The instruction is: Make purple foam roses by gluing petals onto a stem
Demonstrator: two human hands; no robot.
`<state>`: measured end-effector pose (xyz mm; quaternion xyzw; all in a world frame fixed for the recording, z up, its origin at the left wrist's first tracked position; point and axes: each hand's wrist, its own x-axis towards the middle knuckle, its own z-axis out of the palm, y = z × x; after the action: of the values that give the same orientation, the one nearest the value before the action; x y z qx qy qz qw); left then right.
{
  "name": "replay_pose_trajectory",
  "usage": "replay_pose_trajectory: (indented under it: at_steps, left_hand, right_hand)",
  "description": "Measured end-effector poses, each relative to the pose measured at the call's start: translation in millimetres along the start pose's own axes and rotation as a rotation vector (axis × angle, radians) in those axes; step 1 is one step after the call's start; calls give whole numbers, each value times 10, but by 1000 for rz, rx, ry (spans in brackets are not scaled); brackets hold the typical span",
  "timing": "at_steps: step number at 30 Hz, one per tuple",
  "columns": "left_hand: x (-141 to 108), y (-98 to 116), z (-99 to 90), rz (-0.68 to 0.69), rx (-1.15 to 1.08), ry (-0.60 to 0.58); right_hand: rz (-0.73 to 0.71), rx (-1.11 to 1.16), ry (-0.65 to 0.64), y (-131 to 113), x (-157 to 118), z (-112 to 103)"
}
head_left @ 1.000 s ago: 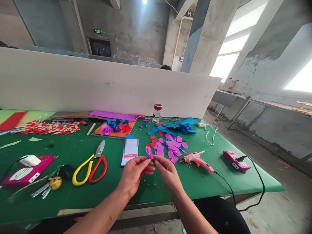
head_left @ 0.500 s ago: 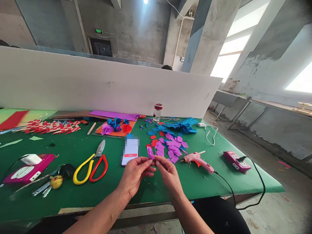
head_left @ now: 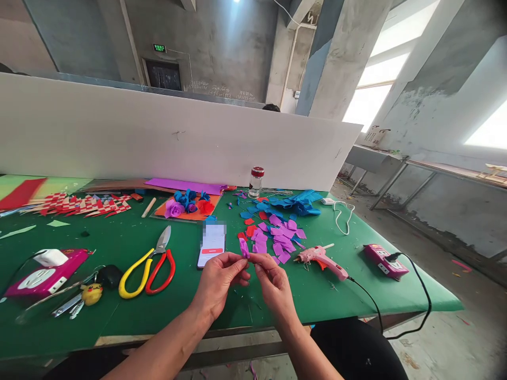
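- Lower centre of the frame: the left hand (head_left: 222, 274) pinches a small rolled piece of purple paper (head_left: 244, 247) between thumb and forefinger; its lower end is hidden by the fingertips.
- Just to its right, the right hand (head_left: 274, 279) reaches the base of the same piece with its forefinger, thumb bent below; whether it grips or merely touches cannot be told. The curled fingers of both hands are partly concealed.
- Centre: a phone (head_left: 213, 247) lies near the left hand, the upper part of its screen blurred into blocks.
- Right of centre: purple paper petals (head_left: 282, 240) overlap, so their number is unclear; red petals (head_left: 251, 230) lie beside them, and crumpled blue paper (head_left: 303, 203) lies behind.
- Centre right: a pink glue gun (head_left: 325, 261) rests on the green table (head_left: 186, 311), its cord running over the near edge.
- Left of centre: scissors (head_left: 154, 264) with yellow and red handles lie slightly open.
- Centre left: paper flowers (head_left: 174, 209) cover much of an orange sheet (head_left: 216, 203).
- Upper centre: a white board (head_left: 190, 134) hides all but the dark top of a person's head (head_left: 271, 107).
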<state>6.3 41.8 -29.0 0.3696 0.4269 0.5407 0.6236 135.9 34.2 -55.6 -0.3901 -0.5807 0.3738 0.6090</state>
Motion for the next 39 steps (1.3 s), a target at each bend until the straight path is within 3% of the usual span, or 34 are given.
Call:
replay_pose_trajectory:
  at_steps: [16, 28, 36, 39]
  left_hand:
    - [0, -27, 25, 70, 88, 31]
    - [-50, 1, 81, 100, 97, 39]
    - [-94, 69, 81, 123, 51, 33]
    - [-83, 128, 29, 99, -40, 27]
  right_hand:
    - [32, -53, 38, -48, -76, 37]
    - [-105, -220, 90, -118, -174, 84]
    - [-65, -204, 87, -273, -204, 112]
    - [3, -182, 154, -294, -170, 96]
